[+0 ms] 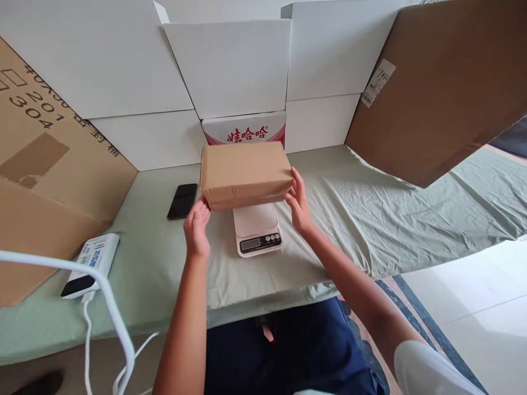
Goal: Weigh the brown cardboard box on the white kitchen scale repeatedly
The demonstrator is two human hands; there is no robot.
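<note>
Both my hands hold a closed brown cardboard box (247, 167) by its near corners, in front of me. My left hand (197, 225) grips the left corner, its fingers partly hidden beneath the box. At the right corner, my right hand (298, 202) has its fingers against the side and underside. Below the box is a white digital kitchen scale (258, 230), its front panel with a small display and buttons facing me. The box covers the back of the scale's platform; I cannot tell whether the two touch.
A black phone (183, 201) lies left of the scale. Further left is a white power bank (91, 265) with a cable. White boxes (230, 66) line the back, with large cardboard panels (444, 88) at the sides. A green cloth (325, 175) covers the table.
</note>
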